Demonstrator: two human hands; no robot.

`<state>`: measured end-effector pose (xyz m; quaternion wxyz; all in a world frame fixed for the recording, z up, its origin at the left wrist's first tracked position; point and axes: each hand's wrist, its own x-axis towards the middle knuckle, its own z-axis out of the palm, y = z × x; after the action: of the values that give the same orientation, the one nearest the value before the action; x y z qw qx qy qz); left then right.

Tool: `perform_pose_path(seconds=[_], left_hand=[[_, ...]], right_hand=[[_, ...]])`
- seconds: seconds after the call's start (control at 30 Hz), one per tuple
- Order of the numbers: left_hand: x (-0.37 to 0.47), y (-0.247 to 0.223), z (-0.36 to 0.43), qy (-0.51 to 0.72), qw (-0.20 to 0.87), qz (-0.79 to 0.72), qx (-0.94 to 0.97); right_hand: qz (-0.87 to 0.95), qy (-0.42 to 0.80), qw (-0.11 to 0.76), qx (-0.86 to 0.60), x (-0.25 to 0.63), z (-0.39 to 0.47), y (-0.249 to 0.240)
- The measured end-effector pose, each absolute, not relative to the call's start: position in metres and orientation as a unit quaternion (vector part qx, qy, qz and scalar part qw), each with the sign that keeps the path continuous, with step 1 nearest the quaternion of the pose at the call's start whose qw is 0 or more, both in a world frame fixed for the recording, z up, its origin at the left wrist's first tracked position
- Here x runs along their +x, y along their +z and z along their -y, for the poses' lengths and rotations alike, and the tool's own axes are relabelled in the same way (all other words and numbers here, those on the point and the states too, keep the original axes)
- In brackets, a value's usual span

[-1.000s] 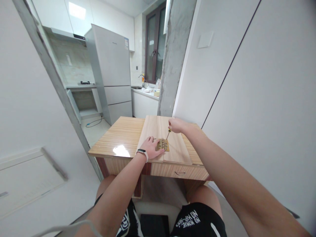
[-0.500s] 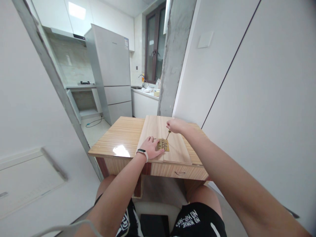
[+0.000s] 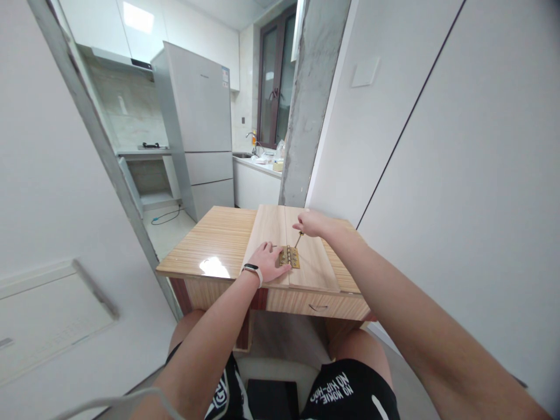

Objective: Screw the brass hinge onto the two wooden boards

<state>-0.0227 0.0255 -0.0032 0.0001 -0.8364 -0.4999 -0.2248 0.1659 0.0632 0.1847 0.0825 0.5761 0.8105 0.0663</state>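
Observation:
Two pale wooden boards point(image 3: 269, 224) lie side by side on the table, with a brass hinge point(image 3: 289, 256) across their seam. My left hand point(image 3: 268, 261) rests with its fingers spread on the left board and touches the hinge's left side. Above the right board, my right hand point(image 3: 310, 223) is closed round the handle of a screwdriver point(image 3: 298, 240). The screwdriver's thin shaft slants down to the upper right part of the hinge. Most of the handle is hidden in my fingers, and the tip is too small to make out.
The striped wooden table point(image 3: 219, 233) has a drawer with a handle point(image 3: 318, 307) at its front. A white wall point(image 3: 437, 192) stands close on the right. Beyond the table are a concrete pillar point(image 3: 306, 105), a fridge point(image 3: 201, 105) and a sink counter point(image 3: 258, 181).
The fingers of my right hand have shifted slightly round the screwdriver handle, with the index finger now a little more extended. My left hand and the boards stay in place.

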Motion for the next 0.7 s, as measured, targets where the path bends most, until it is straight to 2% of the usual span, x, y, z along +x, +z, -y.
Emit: perform_pose_path(seconds=[0.33, 0.7], left_hand=[[-0.022, 0.000, -0.023, -0.227, 0.007, 0.491, -0.841], [-0.023, -0.004, -0.025, -0.227, 0.008, 0.495, -0.839]], right_hand=[[-0.801, 0.087, 0.052, 0.590, 0.172, -0.064, 0.180], [-0.822, 0.072, 0.072, 0.561, 0.167, -0.058, 0.190]])
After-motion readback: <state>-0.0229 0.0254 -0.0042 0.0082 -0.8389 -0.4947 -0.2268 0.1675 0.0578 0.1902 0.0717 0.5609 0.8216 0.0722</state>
